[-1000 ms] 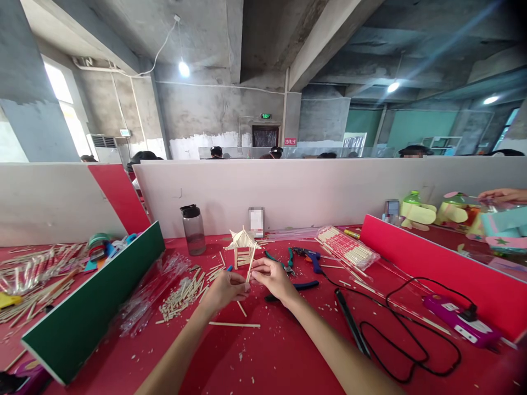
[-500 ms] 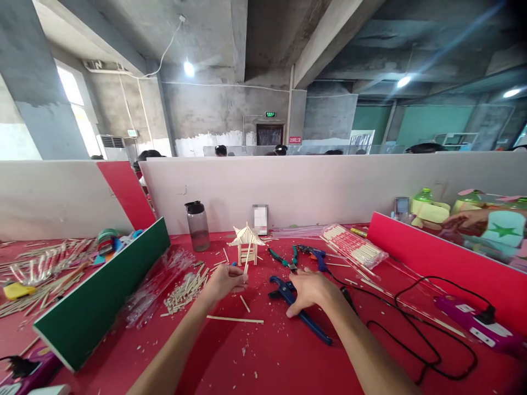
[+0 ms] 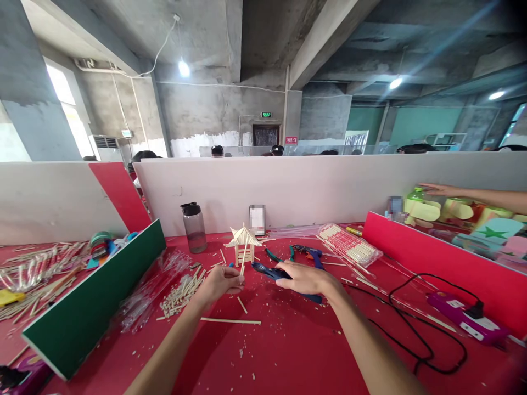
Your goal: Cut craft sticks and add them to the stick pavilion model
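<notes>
A thin stick (image 3: 244,260) leans before the model pavilion (image 3: 239,240), toward the table's (image 3: 304,351) far edge. Your left hand (image 3: 223,282) pinches its lower end; your right hand (image 3: 307,278) grips the blue cutter (image 3: 267,271). Best hold the stick steady, well clear of loose scraps.

Table (image 3: 218,362): was red, strewn with crumbs (image 3: 253,376)
Back: a bottle (image 3: 194,230) stood left of a phone (image 3: 257,220)
Middle: a stick house (image 3: 242,239) stood upright
Left: cut sticks (image 3: 181,296) lay heaped beside plastic wrappers (image 3: 150,291)
Front: one long stick (image 3: 230,321) lay crosswise
Right: pliers (image 3: 272,257), a glue gun (image 3: 315,257) and a pack of sticks (image 3: 349,245) lay; a cord (image 3: 444,373) curled near a power strip (image 3: 467,322)
</notes>
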A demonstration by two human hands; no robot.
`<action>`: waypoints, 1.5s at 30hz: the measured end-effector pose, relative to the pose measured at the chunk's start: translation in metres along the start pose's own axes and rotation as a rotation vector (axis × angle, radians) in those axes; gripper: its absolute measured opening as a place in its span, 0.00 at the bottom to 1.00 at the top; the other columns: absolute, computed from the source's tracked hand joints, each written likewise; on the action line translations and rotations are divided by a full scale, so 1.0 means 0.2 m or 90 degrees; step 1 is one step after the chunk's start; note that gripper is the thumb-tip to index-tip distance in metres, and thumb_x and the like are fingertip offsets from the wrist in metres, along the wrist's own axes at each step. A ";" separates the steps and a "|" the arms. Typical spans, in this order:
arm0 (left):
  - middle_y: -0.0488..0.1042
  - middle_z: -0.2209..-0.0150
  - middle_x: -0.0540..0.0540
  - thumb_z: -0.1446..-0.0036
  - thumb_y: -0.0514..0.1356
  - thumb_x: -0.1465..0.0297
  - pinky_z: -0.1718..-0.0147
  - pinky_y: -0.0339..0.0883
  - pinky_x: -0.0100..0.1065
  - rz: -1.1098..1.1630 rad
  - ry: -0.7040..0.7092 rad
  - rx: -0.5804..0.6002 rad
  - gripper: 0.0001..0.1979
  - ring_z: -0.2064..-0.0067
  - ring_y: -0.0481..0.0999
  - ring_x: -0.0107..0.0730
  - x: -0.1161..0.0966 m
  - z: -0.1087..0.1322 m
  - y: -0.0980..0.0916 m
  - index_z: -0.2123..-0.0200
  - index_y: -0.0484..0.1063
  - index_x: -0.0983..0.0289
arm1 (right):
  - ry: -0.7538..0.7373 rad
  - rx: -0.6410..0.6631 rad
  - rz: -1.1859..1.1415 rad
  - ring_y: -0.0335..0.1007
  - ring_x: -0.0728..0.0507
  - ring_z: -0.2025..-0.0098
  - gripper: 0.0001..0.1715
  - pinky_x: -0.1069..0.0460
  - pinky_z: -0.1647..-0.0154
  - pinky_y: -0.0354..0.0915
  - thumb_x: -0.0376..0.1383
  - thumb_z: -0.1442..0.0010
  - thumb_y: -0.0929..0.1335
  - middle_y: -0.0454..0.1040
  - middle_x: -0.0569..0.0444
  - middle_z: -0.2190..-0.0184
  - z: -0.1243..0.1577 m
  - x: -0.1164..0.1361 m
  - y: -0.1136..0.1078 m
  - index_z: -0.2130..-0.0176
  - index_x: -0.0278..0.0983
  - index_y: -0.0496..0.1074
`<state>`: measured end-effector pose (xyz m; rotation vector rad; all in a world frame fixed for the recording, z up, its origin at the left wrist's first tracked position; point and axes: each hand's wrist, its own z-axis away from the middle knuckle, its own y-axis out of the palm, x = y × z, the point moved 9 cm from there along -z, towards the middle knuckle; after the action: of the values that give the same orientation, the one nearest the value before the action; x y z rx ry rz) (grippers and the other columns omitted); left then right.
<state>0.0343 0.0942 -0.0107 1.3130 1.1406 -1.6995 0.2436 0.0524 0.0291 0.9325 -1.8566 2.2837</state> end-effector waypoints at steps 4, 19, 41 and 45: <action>0.79 0.75 0.53 0.65 0.73 0.54 0.62 0.74 0.33 0.033 -0.013 0.007 0.21 0.66 0.79 0.39 -0.01 0.01 0.00 0.75 0.78 0.66 | -0.030 -0.031 -0.067 0.69 0.35 0.49 0.25 0.47 0.52 0.61 0.50 0.35 0.61 0.72 0.44 0.48 -0.01 0.04 0.00 0.48 0.39 0.70; 0.78 0.75 0.56 0.62 0.74 0.59 0.62 0.75 0.37 0.033 -0.038 0.064 0.18 0.69 0.79 0.37 0.02 0.02 0.07 0.74 0.78 0.69 | -0.113 -0.052 -0.076 0.71 0.43 0.65 0.21 0.53 0.65 0.59 0.48 0.34 0.61 0.76 0.52 0.68 -0.04 0.13 0.01 0.58 0.37 0.73; 0.80 0.73 0.59 0.61 0.74 0.59 0.63 0.75 0.35 0.046 -0.037 0.072 0.19 0.69 0.80 0.36 0.03 0.01 0.08 0.74 0.79 0.69 | -0.150 -0.043 -0.107 0.73 0.42 0.66 0.21 0.52 0.63 0.62 0.49 0.35 0.62 0.78 0.52 0.67 -0.06 0.15 0.03 0.58 0.37 0.75; 0.80 0.74 0.58 0.62 0.74 0.59 0.63 0.75 0.35 0.047 -0.034 0.077 0.19 0.69 0.80 0.36 0.04 0.01 0.08 0.74 0.79 0.69 | -0.139 -0.047 -0.105 0.73 0.42 0.65 0.22 0.52 0.63 0.62 0.49 0.35 0.62 0.79 0.51 0.66 -0.06 0.13 0.04 0.56 0.37 0.75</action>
<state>0.0464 0.0858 -0.0210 1.3574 0.9604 -1.7626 0.2133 0.0532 0.0341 1.3160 -1.8482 2.0759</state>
